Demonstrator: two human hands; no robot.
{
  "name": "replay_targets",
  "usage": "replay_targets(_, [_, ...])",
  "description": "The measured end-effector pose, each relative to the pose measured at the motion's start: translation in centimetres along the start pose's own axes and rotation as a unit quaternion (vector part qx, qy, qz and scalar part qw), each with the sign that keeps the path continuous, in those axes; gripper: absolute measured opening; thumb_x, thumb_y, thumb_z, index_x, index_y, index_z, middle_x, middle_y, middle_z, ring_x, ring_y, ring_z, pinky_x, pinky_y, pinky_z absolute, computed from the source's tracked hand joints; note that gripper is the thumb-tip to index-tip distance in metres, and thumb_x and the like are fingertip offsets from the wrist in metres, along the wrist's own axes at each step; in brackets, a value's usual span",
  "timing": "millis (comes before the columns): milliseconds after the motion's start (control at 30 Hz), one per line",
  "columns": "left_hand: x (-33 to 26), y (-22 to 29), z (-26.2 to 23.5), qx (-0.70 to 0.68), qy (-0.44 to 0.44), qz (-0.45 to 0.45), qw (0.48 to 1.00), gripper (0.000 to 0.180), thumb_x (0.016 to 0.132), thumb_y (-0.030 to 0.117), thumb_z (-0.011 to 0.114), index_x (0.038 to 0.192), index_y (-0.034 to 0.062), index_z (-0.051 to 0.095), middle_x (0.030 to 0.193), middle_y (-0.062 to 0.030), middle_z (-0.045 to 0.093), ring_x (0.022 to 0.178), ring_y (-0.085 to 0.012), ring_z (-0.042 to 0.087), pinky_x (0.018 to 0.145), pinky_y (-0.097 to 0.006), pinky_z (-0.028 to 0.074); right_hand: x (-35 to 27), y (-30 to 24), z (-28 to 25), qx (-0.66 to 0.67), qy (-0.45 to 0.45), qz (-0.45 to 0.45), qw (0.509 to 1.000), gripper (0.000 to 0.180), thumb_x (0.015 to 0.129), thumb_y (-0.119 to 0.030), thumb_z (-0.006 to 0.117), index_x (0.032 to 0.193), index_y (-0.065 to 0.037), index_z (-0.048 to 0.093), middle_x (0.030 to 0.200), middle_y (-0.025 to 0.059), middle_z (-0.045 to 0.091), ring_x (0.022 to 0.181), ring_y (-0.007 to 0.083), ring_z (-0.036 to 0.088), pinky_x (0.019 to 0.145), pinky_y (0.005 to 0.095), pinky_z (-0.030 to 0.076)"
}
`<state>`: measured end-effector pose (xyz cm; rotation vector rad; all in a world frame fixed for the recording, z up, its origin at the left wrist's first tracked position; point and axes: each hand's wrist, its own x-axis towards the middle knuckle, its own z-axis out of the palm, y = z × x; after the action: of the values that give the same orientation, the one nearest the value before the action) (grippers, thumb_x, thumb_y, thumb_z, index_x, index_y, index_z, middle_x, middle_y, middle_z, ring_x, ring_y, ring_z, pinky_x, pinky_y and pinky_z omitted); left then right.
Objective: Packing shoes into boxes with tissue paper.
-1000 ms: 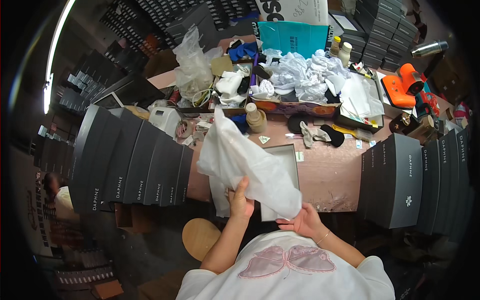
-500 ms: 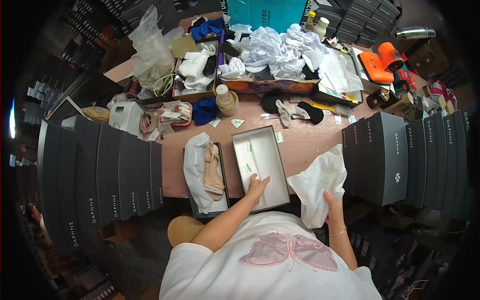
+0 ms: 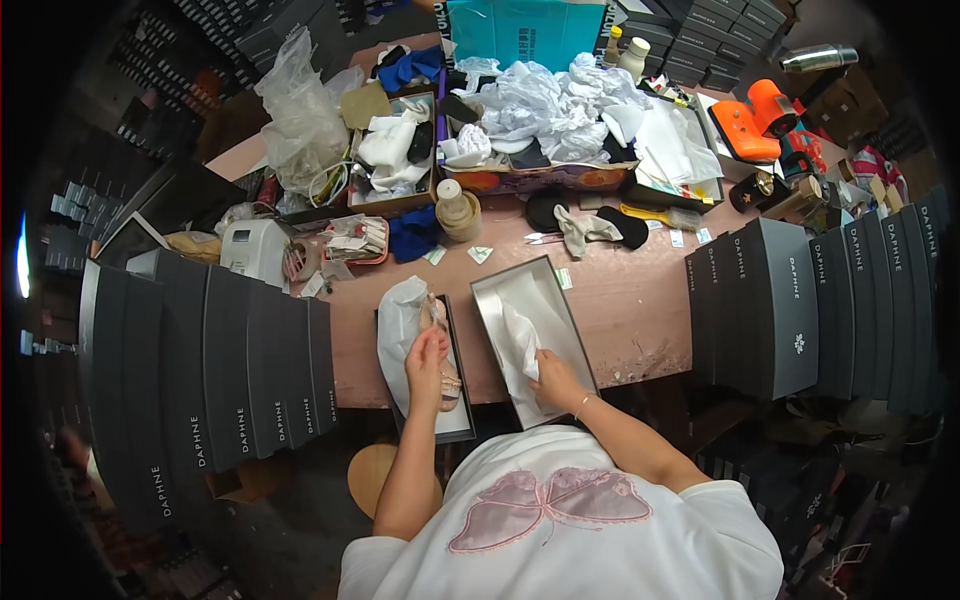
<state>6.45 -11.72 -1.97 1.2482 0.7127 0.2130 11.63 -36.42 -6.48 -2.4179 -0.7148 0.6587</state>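
Note:
On the table in front of me, a narrow dark shoebox (image 3: 463, 350) holds beige strappy sandals (image 3: 450, 388) beside white wrapping paper (image 3: 396, 325). My left hand (image 3: 427, 362) is over this box, its fingers closed in a pinch at the upper part of a sandal. The hand hides part of the footwear. To the right lies a wider, shallow tray with a white inside and dark rim (image 3: 548, 305). My right hand (image 3: 560, 382) reaches into it, gripping a crumpled sheet of white tissue paper (image 3: 515, 335) that lies along its left side.
Stacks of dark shoeboxes flank me at left (image 3: 225, 360) and right (image 3: 795, 310). Along the back stand a carton of crumpled white paper (image 3: 560, 105), a beige bottle (image 3: 457, 210), a small white machine (image 3: 255, 250), a yellow-handled brush (image 3: 660, 215) and an orange tape dispenser (image 3: 750, 130).
My left hand has moved from the wider tray to the sandals. My right hand has brought the tissue paper from the right into that tray.

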Motion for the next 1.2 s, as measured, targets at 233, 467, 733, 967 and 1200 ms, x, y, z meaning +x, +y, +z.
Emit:
replay_targets(233, [-4.7, -0.5, 4.9, 0.409, -0.213, 0.332, 0.823, 0.042, 0.077, 0.0, 0.059, 0.119, 0.0003, 0.058, 0.115, -0.0177, 0.058, 0.113, -0.028, 0.056, 0.1, -0.042, 0.042, -1.3, -1.1, -0.9, -0.143, -0.027, -0.091, 0.985, 0.066, 0.076, -0.031, 0.072, 0.127, 0.002, 0.045, 0.117, 0.0221, 0.056, 0.106, 0.0368, 0.058, 0.089, 0.0446, 0.048])
replay_targets(467, [-4.2, -5.6, 9.4, 0.693, -0.378, 0.335, 0.515, 0.033, 0.074, 0.011, 0.062, 0.106, 0.0006, 0.063, 0.108, -0.0158, 0.061, 0.116, -0.0314, 0.053, 0.112, -0.057, 0.02, 2.4, 0.2, -8.2, -0.142, 0.002, 0.005, 0.99, 0.038, 0.083, -0.015, 0.058, 0.117, 0.001, 0.055, 0.098, 0.0208, 0.065, 0.087, 0.0364, 0.065, 0.071, 0.0447, 0.053])
replay_targets(733, [-3.3, -6.4, 12.1, 0.77, -0.413, 0.266, 0.407, 0.032, 0.085, 0.019, 0.055, 0.112, 0.009, 0.067, 0.106, -0.0111, 0.066, 0.11, -0.0254, 0.057, 0.113, -0.057, 0.013, 2.7, 0.0, -3.9, -0.218, 0.097, -0.18, 0.954, 0.025, 0.082, -0.01, 0.056, 0.106, -0.002, 0.052, 0.085, 0.0173, 0.063, 0.076, 0.0357, 0.065, 0.064, 0.047, 0.052])
replay_targets(967, [-3.3, -6.1, 10.3, 0.709, -0.39, 0.317, 0.494, 0.022, 0.078, 0.017, 0.059, 0.095, 0.0082, 0.07, 0.095, -0.0109, 0.067, 0.103, -0.0269, 0.059, 0.113, -0.056, 0.017, 1.9, -2.9, -7.6, -0.189, 0.063, -0.048, 0.979, 0.033, 0.084, -0.01, 0.053, 0.116, -0.001, 0.049, 0.094, 0.0213, 0.06, 0.071, 0.039, 0.064, 0.058, 0.0471, 0.052])
replay_targets(1200, [-4.1, -3.1, 1.6, 0.328, -0.122, 0.376, 0.858, 0.028, 0.075, 0.002, 0.057, 0.103, -0.0005, 0.061, 0.109, -0.0175, 0.059, 0.107, -0.0337, 0.055, 0.095, -0.04, 0.044, -0.2, -0.4, -1.6, -0.131, 0.084, -0.16, 0.975, 0.049, 0.084, -0.018, 0.061, 0.126, 0.003, 0.045, 0.106, 0.0221, 0.058, 0.087, 0.0377, 0.06, 0.074, 0.0453, 0.051])
